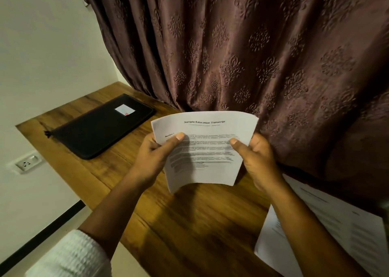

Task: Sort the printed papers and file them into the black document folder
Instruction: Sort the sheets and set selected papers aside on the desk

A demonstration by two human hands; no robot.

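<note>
- The left grip (154, 156) and the right grip (260, 160) each pinch one side edge of a paper (204, 150), thumbs on the printed face, above the bench (189, 224).
- Its heading reads "Sample Education Transcript"; one sheet or several, I cannot tell.
- More papers (341, 230) lie on the bench at the right.
- The black folder (101, 127) lies closed at the left, well apart; its inside is hidden.
- By my judgement this is the sorting step, and the filing is not yet begun.
</note>
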